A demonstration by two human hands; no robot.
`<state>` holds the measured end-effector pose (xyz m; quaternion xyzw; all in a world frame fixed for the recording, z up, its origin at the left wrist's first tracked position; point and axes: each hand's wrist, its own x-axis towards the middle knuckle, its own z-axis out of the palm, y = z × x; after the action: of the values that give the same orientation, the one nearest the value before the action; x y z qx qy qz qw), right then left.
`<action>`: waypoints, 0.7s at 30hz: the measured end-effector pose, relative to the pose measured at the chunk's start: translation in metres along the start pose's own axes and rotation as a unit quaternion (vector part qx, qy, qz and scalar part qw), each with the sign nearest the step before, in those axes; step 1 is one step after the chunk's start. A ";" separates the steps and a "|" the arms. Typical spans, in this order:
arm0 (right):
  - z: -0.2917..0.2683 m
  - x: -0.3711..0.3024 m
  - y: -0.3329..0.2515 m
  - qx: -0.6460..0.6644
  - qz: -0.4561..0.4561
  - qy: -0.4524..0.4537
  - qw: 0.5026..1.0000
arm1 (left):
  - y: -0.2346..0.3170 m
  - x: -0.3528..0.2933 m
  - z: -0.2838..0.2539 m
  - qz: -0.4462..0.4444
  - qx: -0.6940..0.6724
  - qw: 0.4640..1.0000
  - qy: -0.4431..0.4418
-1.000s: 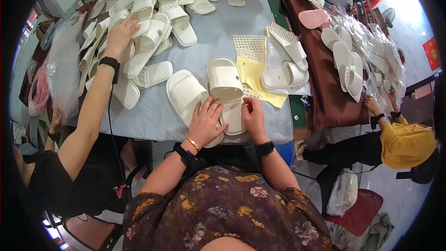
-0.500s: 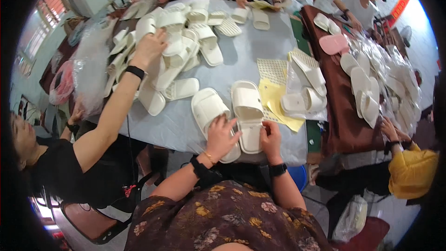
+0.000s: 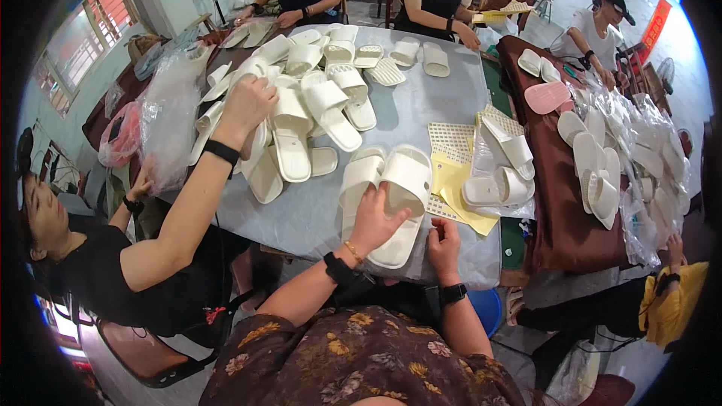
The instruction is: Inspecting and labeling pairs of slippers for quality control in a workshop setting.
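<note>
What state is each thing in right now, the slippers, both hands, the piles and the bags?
Left hand: open, flat on the right-hand slipper of the pair.
Right hand: curled at that slipper's heel end.
Pair of white slippers: side by side, soles down.
Slipper pile: loose, jumbled; a co-worker's hand rests on it.
Yellow sheets: lying flat.
Bagged slippers: in clear plastic.
</note>
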<state>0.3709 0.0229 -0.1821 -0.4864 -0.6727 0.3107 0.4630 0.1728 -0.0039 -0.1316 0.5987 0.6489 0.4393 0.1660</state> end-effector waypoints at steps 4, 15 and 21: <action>0.002 -0.001 -0.001 0.006 0.003 0.017 1.000 | 0.019 0.011 -0.042 -0.115 -0.474 0.872 -0.049; 0.004 -0.001 0.003 0.034 0.017 0.018 0.999 | 0.015 -0.023 -0.100 -0.129 -0.462 0.877 -0.043; 0.002 -0.001 0.001 0.034 0.021 0.014 0.999 | 0.009 -0.029 -0.103 -0.145 -0.496 0.855 -0.046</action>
<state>0.3690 0.0218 -0.1840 -0.4885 -0.6447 0.3367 0.4821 0.1082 -0.0696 -0.0761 0.3555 0.4156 0.6462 0.5323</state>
